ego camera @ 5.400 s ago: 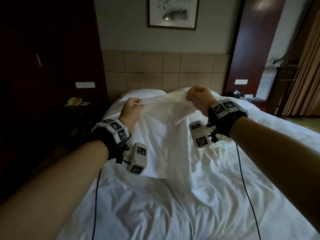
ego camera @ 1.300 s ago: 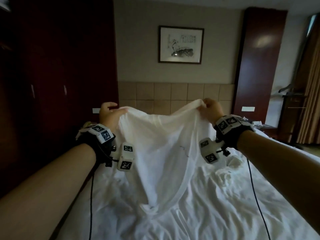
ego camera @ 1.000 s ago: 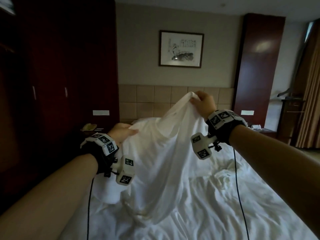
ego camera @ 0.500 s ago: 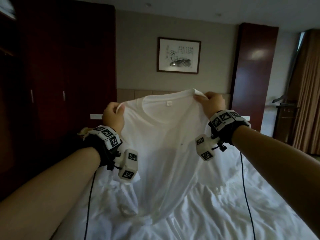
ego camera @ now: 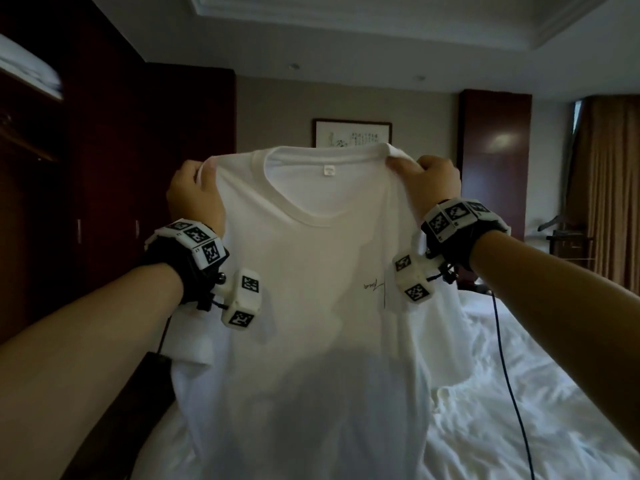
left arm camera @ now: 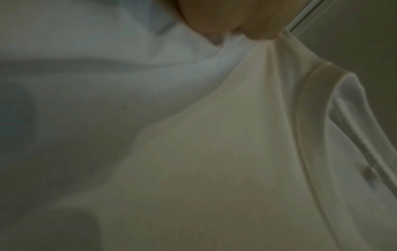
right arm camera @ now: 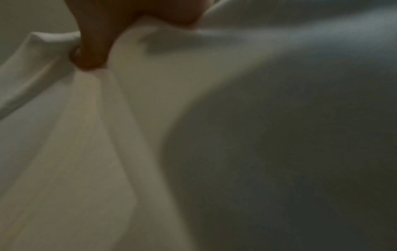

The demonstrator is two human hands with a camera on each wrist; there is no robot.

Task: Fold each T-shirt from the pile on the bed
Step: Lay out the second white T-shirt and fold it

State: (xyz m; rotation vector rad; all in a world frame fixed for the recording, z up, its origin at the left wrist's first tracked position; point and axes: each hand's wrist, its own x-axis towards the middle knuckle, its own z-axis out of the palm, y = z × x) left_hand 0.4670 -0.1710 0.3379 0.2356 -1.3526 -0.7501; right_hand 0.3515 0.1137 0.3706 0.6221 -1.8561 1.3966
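A white T-shirt (ego camera: 304, 306) hangs upright in front of me, neck opening at the top, a small label inside the collar and a thin dark scribble on the chest. My left hand (ego camera: 194, 192) pinches its left shoulder and my right hand (ego camera: 426, 181) pinches its right shoulder, both raised at head height. In the left wrist view my fingertips (left arm camera: 255, 28) grip the T-shirt (left arm camera: 214, 144) beside the collar band. The right wrist view has my fingers (right arm camera: 92, 51) curled round a fold of the T-shirt (right arm camera: 90, 135). The hem hangs down to the bed and is hidden at the frame's bottom.
The bed (ego camera: 540, 410) with rumpled white sheets lies below and to the right. Dark wooden wardrobe doors (ego camera: 104, 202) stand on the left. A framed picture (ego camera: 353, 135) hangs on the far wall, and brown curtains (ego camera: 609, 188) are at the far right.
Both hands have lifted the T-shirt higher and spread it flat, from a bunched cloth to a shirt held by its shoulders. My view has tilted up toward the ceiling.
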